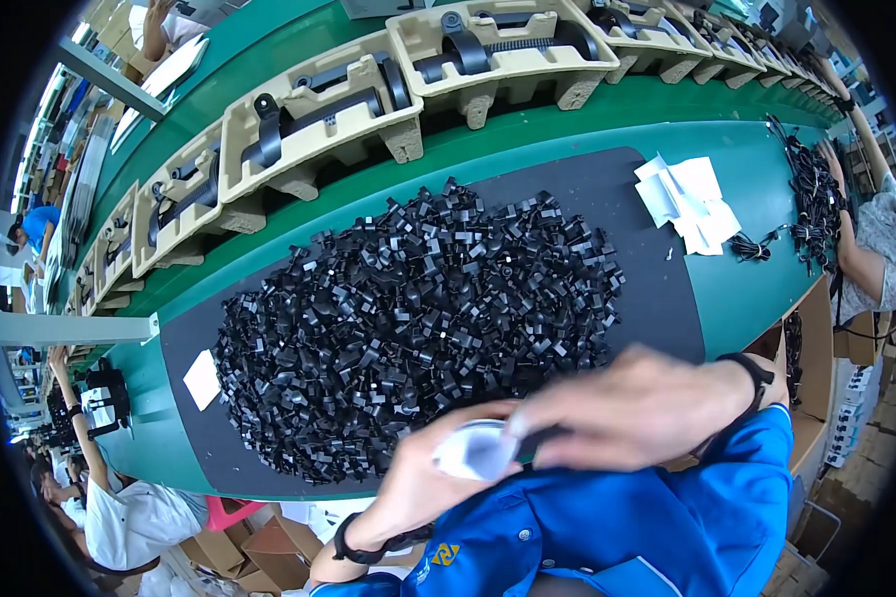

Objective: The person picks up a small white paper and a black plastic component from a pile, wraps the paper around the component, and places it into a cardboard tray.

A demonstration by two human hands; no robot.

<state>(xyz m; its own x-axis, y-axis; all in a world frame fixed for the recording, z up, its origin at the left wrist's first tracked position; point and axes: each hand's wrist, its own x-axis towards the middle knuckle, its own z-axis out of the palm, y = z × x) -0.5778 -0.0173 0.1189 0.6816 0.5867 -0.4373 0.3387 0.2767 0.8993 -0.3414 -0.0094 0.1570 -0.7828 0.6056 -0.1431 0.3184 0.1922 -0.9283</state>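
My left hand (418,476) is curled around a white, round-rimmed thing (476,453) that looks hollow, like a small cup or a rolled sheet. It is held at the near edge of the bench, in front of my blue jacket. My right hand (632,410) is smeared by motion just to the right, its fingertips close to the rim of the white thing. Whether those fingers hold anything does not show. Beyond both hands a big heap of small black plastic parts (418,308) covers most of a dark grey mat (672,298).
Moulded tan trays (314,129) holding black parts line a green conveyor (448,144) behind the mat. Folded white papers (689,199) lie at the right, near bundled black cables (814,194). A white slip (202,380) sits left of the heap. Co-workers occupy both sides.
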